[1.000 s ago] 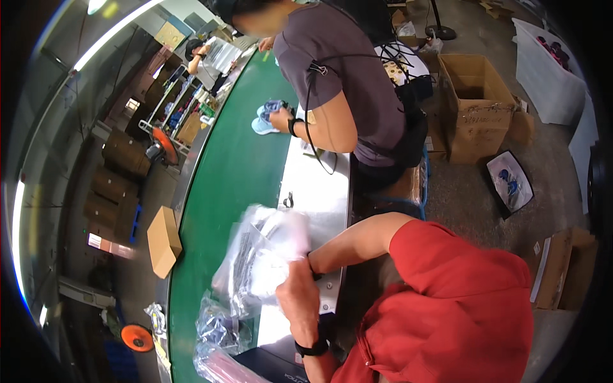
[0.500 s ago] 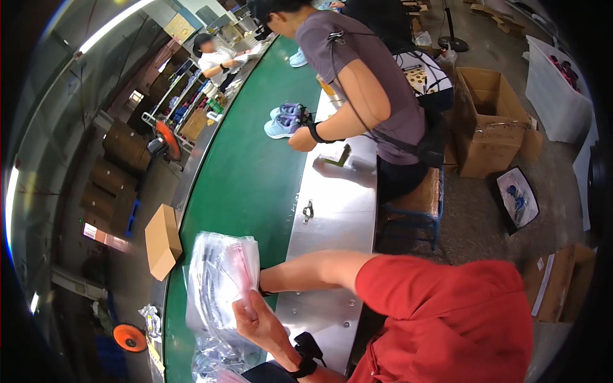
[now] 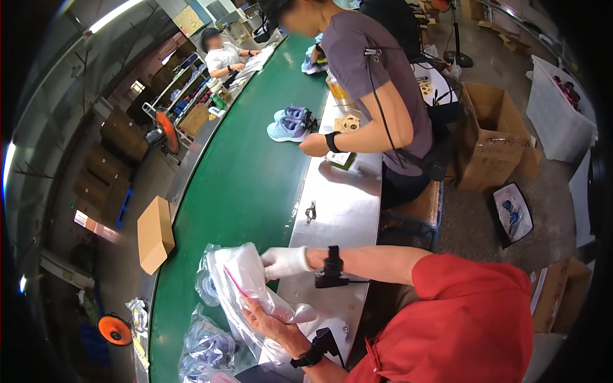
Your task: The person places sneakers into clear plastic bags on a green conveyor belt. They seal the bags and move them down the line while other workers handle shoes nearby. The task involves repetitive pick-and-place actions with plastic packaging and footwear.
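The right hand [image 3: 284, 262], in a white glove, curls its fingers over the upper edge of a clear plastic bag [image 3: 246, 284] and pinches the thin, crinkled film. The left hand [image 3: 271, 322] is bare and lies beneath the same bag, palm up, its fingers cupped around the lower side so that the bag rests in it. The bag is glossy and wrinkled, with something pale and soft-looking inside and a thin pink line across it. It is held just above the near edge of the smooth green conveyor belt [image 3: 255, 172], beside the shiny metal side table [image 3: 338, 210]. More crumpled clear bags [image 3: 207, 348] lie on the belt below it. Farther along the belt stands a pair of lilac and blue shoes [image 3: 290, 123], near another person's hand [image 3: 314, 145]. A brown cardboard box [image 3: 155, 233] sits at the belt's left rim.
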### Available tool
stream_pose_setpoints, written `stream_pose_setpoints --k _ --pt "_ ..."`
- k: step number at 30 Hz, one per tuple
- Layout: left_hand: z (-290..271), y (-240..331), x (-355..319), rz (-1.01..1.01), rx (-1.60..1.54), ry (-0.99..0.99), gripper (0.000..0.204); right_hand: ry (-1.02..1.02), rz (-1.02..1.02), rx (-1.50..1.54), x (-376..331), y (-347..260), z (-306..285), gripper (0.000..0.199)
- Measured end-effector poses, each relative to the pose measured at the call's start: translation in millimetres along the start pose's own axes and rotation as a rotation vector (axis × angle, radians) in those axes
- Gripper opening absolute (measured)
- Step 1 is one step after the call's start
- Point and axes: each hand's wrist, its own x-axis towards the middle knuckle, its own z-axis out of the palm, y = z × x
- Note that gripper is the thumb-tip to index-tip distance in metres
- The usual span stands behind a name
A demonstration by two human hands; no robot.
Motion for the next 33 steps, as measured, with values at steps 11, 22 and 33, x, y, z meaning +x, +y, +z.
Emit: stream_pose_setpoints --k 11,22,33 --pt "-18 -9 5 -0.127 -0.022 -0.04 0.035 -0.071 0.085 0.494 8 38 30 0.044" --pt "-16 -49 21 -0.233 0.053 -0.169 0.043 0.205 0.001 0.491 -5 60 17 0.013" --pt "-12 -67 37 -0.355 -0.072 -0.172 0.034 0.366 0.132 0.514 5 75 19 0.007"
